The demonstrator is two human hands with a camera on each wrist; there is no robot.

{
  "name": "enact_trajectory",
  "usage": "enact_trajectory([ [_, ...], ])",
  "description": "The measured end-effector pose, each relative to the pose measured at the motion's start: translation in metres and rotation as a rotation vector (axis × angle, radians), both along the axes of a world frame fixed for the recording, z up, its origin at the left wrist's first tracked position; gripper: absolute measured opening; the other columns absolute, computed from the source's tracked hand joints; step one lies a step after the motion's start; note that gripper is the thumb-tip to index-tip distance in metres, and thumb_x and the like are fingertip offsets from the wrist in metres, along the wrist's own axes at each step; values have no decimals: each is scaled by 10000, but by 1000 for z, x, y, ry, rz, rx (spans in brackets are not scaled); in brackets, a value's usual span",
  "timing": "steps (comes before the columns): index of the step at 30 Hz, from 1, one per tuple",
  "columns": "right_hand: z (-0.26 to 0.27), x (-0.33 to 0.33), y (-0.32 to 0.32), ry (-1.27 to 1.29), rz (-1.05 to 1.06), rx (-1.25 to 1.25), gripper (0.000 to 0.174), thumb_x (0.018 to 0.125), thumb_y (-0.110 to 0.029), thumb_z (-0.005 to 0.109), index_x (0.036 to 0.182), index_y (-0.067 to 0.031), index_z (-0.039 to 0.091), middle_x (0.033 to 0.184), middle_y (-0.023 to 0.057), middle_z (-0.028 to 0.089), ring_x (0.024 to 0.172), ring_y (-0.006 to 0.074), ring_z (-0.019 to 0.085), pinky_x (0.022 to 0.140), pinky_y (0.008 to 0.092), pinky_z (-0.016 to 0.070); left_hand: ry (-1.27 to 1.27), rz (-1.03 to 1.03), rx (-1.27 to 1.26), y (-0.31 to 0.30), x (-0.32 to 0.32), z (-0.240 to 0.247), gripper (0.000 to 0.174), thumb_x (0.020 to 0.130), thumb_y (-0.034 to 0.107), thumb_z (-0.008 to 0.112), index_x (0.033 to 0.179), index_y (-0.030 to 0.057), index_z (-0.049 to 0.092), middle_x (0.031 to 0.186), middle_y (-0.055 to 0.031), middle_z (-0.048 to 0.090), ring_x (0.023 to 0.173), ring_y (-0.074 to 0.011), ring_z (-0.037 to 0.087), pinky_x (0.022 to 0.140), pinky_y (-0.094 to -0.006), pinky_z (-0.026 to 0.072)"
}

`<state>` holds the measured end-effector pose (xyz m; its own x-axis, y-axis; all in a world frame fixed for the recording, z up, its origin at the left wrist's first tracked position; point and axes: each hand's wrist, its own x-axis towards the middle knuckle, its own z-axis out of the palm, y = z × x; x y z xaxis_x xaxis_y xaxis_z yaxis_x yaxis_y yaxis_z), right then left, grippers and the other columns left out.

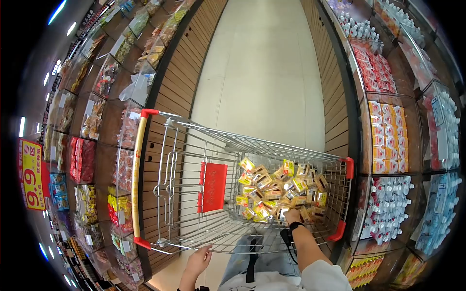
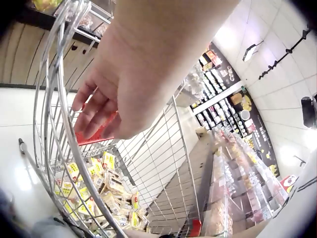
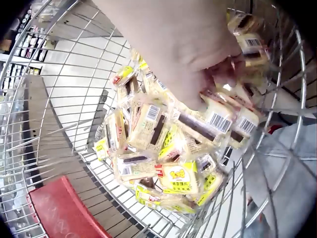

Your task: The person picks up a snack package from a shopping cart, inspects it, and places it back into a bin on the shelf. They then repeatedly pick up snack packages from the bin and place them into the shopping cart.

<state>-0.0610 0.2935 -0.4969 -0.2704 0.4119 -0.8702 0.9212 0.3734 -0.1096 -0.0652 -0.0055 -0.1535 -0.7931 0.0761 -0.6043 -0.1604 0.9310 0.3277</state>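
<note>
A metal shopping cart with a yellow handle and red corners spans the head view. Small clear-wrapped packets of sliced bread or cake, with yellow labels and barcodes, lie piled at one end of its basket. My right hand reaches down into this pile. In the right wrist view its thumb and fingers curl about a barcoded packet; the far side of the grip is hidden. Outside the cart's near side, my left hand hangs by the top rail with loosely bent fingers, holding nothing.
Shelves of bagged snacks line the left of the aisle, and bottled drinks and orange packs fill the right. A red plate sits inside the cart. Pale floor stretches ahead between wooden shelf bases.
</note>
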Motion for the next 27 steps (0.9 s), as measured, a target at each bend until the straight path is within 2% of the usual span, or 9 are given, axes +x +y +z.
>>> enact_trajectory([
  [4, -52, 8, -17, 75, 102, 141, 521, 689, -263, 554, 1067, 67, 410, 1208, 227, 267, 1069, 348, 339, 825, 406, 361, -1, 35, -1, -33, 29, -5, 236, 751, 156, 486, 974, 83, 505, 785, -106, 569, 691, -240, 557, 619, -318, 445],
  [5, 35, -16, -17, 95, 94, 156, 461, 700, -245, 546, 1061, 18, 429, 1134, 212, 376, 1003, 333, 414, 795, 393, 379, -3, 48, 11, -43, 37, -8, 237, 751, 158, 487, 975, 83, 506, 786, -107, 569, 694, -239, 557, 621, -316, 444],
  [8, 71, -29, -24, 199, 25, 22, 363, 700, -235, 546, 1001, -41, 485, 983, 173, 496, 890, 310, 492, 755, 389, 393, 1, 82, 61, -62, 60, -7, 239, 752, 162, 487, 976, 82, 507, 787, -110, 568, 702, -237, 556, 627, -312, 442],
  [10, 63, -33, -45, 482, 241, 187, 315, 682, -236, 558, 950, -76, 511, 825, 121, 548, 753, 291, 529, 702, 398, 404, 35, 88, 101, -70, 68, -1, 238, 754, 160, 484, 976, 78, 506, 788, -114, 567, 707, -237, 555, 629, -310, 440],
  [12, 92, -32, -56, 683, 272, -138, 310, 671, -286, 570, 868, -50, 534, 821, 131, 547, 774, 278, 523, 699, 415, 386, 76, 97, 189, -81, 74, 7, 232, 756, 154, 479, 968, 64, 506, 783, -118, 564, 713, -239, 552, 631, -309, 438],
  [14, 183, -25, -79, 1098, 902, 214, 210, 661, -172, 541, 840, -63, 542, 811, 99, 527, 801, 233, 493, 723, 382, 357, 137, 86, 271, -92, 74, 14, 240, 754, 141, 481, 976, 51, 496, 805, -124, 556, 735, -243, 545, 643, -307, 435],
  [16, 259, -13, -111, 1154, 1197, 297, 231, 632, -85, 506, 861, -86, 534, 800, 61, 490, 843, 200, 456, 752, 343, 323, 200, 64, 338, -104, 76, 22, 265, 748, 121, 492, 999, 39, 476, 854, -133, 542, 773, -250, 535, 663, -305, 431],
  [22, 400, 51, -192, 1494, 1213, 151, 217, 626, -120, 526, 842, -98, 515, 772, 37, 462, 797, 183, 451, 738, 327, 315, 804, -231, 379, -104, 75, 72, 437, 675, 92, 572, 1076, 42, 404, 982, -122, 495, 820, -231, 499, 650, -280, 416],
  [27, 455, 91, -217, 1438, 786, -329, 290, 685, -153, 579, 960, -99, 504, 861, 41, 499, 782, 183, 480, 734, 312, 354, 460, -230, 667, -112, 86, 114, 306, 688, 113, 593, 945, 0, 471, 789, -91, 532, 690, -168, 530, 613, -258, 429],
])
